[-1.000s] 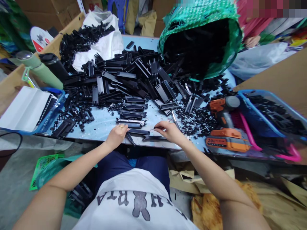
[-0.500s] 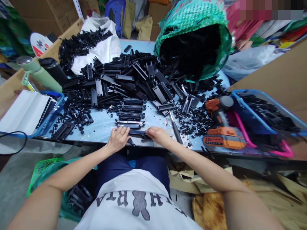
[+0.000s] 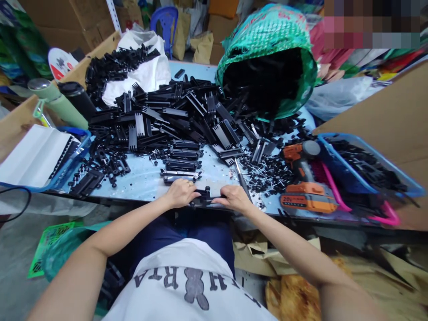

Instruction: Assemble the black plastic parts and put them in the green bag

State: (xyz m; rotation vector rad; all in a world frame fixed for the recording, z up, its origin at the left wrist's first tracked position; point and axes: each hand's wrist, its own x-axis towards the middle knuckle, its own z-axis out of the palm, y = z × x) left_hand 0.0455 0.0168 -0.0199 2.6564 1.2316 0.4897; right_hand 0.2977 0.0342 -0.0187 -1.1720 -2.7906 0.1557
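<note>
Near the table's front edge, my left hand (image 3: 182, 194) and my right hand (image 3: 234, 198) grip a black plastic part (image 3: 206, 194) from either side. Thumbs press against it, and its far ends are partly hidden by the fingers. Just beyond my left hand, several black assembled pieces (image 3: 183, 164) lie in a column. A screwdriver (image 3: 242, 178) rests right of my right hand. Farther back is a large heap of black slotted parts (image 3: 177, 109). Small screws and black bits (image 3: 267, 171) are scattered to the right.
An orange cordless drill (image 3: 306, 187) lies at the right by a blue basket (image 3: 368, 189). Behind, a green woven sack (image 3: 264, 33) opens toward me. On the left are a green bottle (image 3: 63, 104), a black cup (image 3: 75, 96) and white papers (image 3: 31, 156) in a basket.
Both hands have shifted right and slightly nearer to me. The black part between them now shows a different side, with upright prongs. The view has tilted slightly.
</note>
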